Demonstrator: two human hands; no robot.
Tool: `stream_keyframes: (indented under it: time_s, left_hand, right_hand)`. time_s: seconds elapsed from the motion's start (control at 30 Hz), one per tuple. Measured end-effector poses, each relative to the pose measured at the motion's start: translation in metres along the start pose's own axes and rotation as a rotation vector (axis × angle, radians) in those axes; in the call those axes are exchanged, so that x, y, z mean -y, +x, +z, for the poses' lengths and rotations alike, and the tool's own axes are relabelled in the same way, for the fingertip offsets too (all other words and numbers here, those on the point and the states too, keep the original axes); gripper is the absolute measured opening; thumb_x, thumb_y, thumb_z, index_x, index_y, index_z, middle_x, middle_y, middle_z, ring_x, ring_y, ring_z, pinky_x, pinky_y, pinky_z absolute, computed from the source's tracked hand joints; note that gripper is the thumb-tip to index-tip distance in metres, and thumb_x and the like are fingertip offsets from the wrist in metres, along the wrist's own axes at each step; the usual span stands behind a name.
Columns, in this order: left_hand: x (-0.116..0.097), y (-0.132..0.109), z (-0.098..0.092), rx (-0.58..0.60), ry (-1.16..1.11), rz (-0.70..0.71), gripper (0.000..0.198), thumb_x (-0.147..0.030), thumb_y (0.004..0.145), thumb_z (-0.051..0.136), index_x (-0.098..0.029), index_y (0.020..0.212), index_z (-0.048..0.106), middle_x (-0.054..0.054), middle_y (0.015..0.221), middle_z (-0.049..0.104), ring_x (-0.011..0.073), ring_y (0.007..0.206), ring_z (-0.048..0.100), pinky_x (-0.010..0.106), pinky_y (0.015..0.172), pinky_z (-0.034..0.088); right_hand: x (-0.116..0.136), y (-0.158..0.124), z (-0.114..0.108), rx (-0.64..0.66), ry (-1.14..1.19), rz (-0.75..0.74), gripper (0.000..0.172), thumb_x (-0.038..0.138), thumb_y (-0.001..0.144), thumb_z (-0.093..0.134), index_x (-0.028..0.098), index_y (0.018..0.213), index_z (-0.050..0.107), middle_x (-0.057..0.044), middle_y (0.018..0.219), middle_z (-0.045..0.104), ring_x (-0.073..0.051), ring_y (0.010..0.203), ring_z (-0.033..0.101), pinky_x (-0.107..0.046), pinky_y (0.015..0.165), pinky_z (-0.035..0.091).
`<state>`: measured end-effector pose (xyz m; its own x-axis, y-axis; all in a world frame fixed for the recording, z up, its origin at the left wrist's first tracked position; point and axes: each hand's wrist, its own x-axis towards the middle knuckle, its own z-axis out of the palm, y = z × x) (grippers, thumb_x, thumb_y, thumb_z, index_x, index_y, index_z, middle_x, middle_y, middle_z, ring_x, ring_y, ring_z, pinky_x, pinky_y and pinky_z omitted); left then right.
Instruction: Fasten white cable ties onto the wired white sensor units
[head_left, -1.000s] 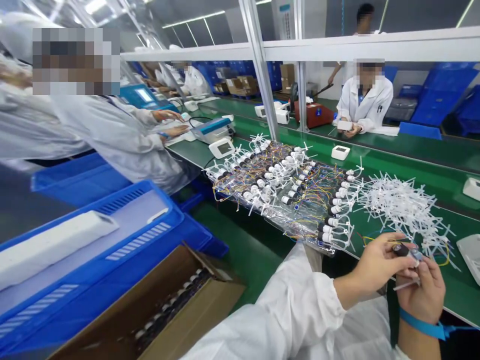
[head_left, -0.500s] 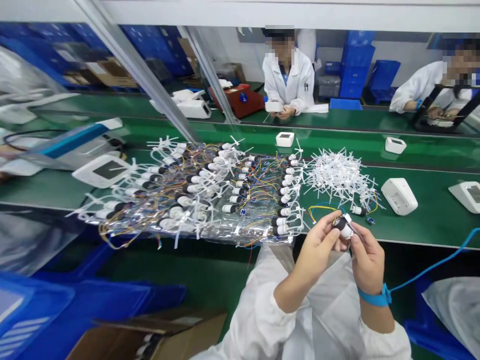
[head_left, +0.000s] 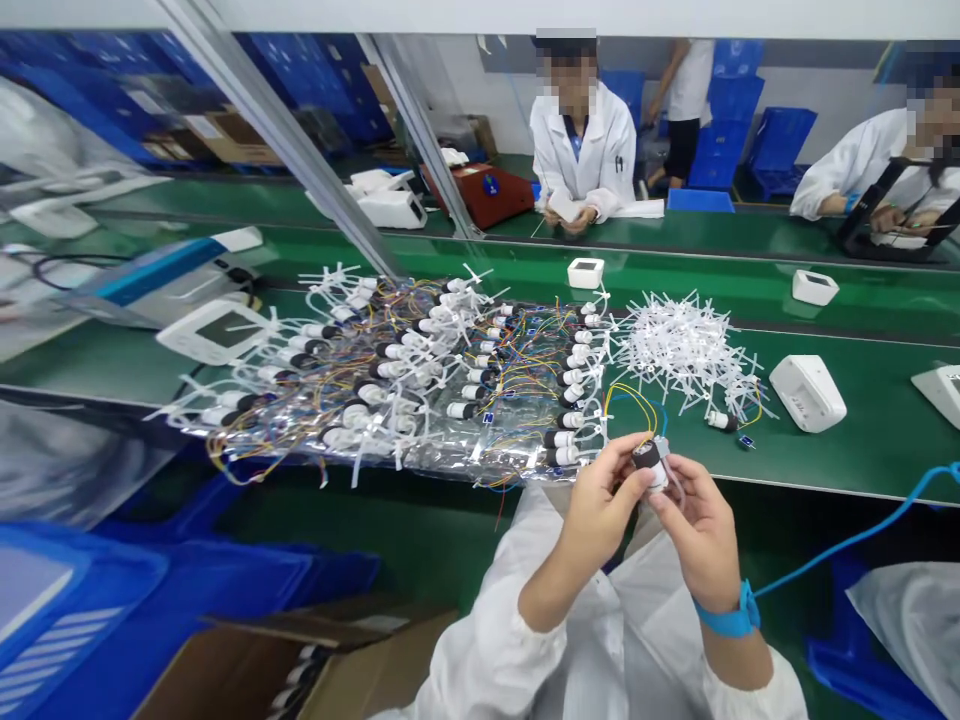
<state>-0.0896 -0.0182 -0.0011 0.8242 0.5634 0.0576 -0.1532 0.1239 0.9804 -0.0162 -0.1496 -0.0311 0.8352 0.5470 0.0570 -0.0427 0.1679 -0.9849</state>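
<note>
A small motor pump [head_left: 651,466], black at one end and white at the other, is held in front of me at the table's edge. My left hand [head_left: 611,490] is closed round it from the left, thumb on its white part. From the right, my right hand [head_left: 697,525] pinches the same pump near its white end, where a clear tube [head_left: 675,490] bends beside the fingers. Yellow and blue wires [head_left: 634,392] loop up from its black end. Further right on the table lies another wired pump [head_left: 721,420] beside a small blue circuit board [head_left: 746,442].
Many similar pumps with tubes and wires lie in rows on clear plastic [head_left: 450,440] to the left. A heap of white cable ties [head_left: 675,345] sits ahead. White monitors [head_left: 808,392] stand around. A blue cord [head_left: 847,545] runs from my right wrist. Two co-workers sit opposite.
Both hands have shifted left with the pump and turned it more upright, its black end now facing up. Across the table, a co-worker's white device has been tilted.
</note>
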Motion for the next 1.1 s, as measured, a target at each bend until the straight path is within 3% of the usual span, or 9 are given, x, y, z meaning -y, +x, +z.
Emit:
stream_keyframes:
  time_s: [0.17,0.33,0.43,0.53,0.63,0.77,0.9,1.0,1.1]
  left_hand:
    - [-0.015,-0.011,-0.025,0.004,0.371,0.087,0.036,-0.031,0.096,0.078,-0.025,0.131,0.08,0.009,0.119,0.082,0.0252,0.099,0.074,0.036,0.09,0.06]
    - [-0.021,-0.019,-0.032,-0.101,0.519,0.085,0.028,-0.033,0.095,0.081,-0.026,0.122,0.083,0.008,0.112,0.082,0.0267,0.104,0.071,0.038,0.098,0.056]
    - [-0.027,-0.022,-0.043,-0.156,0.555,0.101,0.02,-0.034,0.096,0.082,-0.026,0.114,0.085,0.008,0.11,0.083,0.0263,0.104,0.07,0.037,0.098,0.055]
    - [-0.046,-0.027,-0.068,-0.108,0.622,0.193,0.02,-0.038,0.1,0.079,-0.026,0.115,0.085,0.009,0.11,0.083,0.0256,0.104,0.073,0.035,0.097,0.057]
    - [-0.077,-0.03,-0.108,0.028,0.764,0.272,0.023,-0.038,0.105,0.072,-0.025,0.121,0.082,0.009,0.113,0.084,0.0249,0.104,0.077,0.035,0.096,0.059]
    - [-0.107,-0.021,-0.174,0.192,1.095,0.187,0.02,-0.029,0.106,0.068,-0.027,0.124,0.078,0.006,0.113,0.083,0.0239,0.1,0.078,0.033,0.091,0.058]
    - [-0.103,0.002,-0.226,0.331,1.462,-0.01,0.019,-0.012,0.098,0.068,-0.024,0.11,0.076,0.003,0.105,0.08,0.0228,0.094,0.076,0.03,0.084,0.053]
    - [-0.091,0.015,-0.245,0.399,1.619,-0.104,0.021,-0.006,0.095,0.067,-0.022,0.106,0.075,0.004,0.106,0.079,0.0224,0.093,0.075,0.029,0.081,0.051]
    - [-0.084,0.022,-0.251,0.475,1.662,-0.096,0.024,-0.003,0.094,0.064,-0.021,0.108,0.075,0.007,0.115,0.076,0.0225,0.096,0.074,0.029,0.082,0.051]
  right_hand:
    - [-0.004,-0.003,0.011,0.169,0.013,0.133,0.04,0.049,0.094,0.086,0.028,0.127,0.078,-0.011,0.128,0.083,-0.033,0.116,0.082,-0.046,0.099,0.07]
    - [-0.011,-0.014,0.035,0.279,-0.081,0.142,0.04,0.045,0.104,0.072,0.03,0.141,0.072,-0.012,0.145,0.076,-0.033,0.133,0.075,-0.046,0.112,0.065]
    - [-0.017,-0.024,0.046,0.372,-0.12,0.11,0.051,0.042,0.103,0.074,0.033,0.152,0.066,-0.012,0.158,0.067,-0.036,0.146,0.066,-0.051,0.12,0.059]
    - [-0.018,-0.024,0.046,0.46,-0.164,0.081,0.061,0.042,0.098,0.079,0.037,0.157,0.063,-0.01,0.16,0.066,-0.039,0.147,0.065,-0.057,0.121,0.058]
    - [-0.012,-0.01,0.034,0.481,-0.168,0.073,0.059,0.044,0.095,0.082,0.037,0.152,0.069,-0.012,0.155,0.071,-0.04,0.132,0.075,-0.057,0.109,0.066]
    - [-0.002,0.026,0.011,0.319,-0.168,0.033,0.048,0.044,0.093,0.084,0.029,0.138,0.079,-0.015,0.139,0.079,-0.036,0.117,0.08,-0.052,0.102,0.069]
    - [-0.01,0.066,-0.011,0.036,-0.234,-0.079,0.043,0.05,0.09,0.084,0.026,0.126,0.083,-0.015,0.123,0.083,-0.034,0.102,0.08,-0.059,0.102,0.066]
    - [-0.029,0.092,-0.024,-0.129,-0.263,-0.076,0.041,0.054,0.086,0.087,0.028,0.117,0.085,-0.017,0.115,0.083,-0.035,0.093,0.08,-0.066,0.103,0.06]
    - [-0.049,0.11,-0.035,-0.189,-0.226,-0.037,0.038,0.051,0.08,0.091,0.028,0.11,0.086,-0.019,0.107,0.083,-0.037,0.091,0.08,-0.068,0.1,0.058]
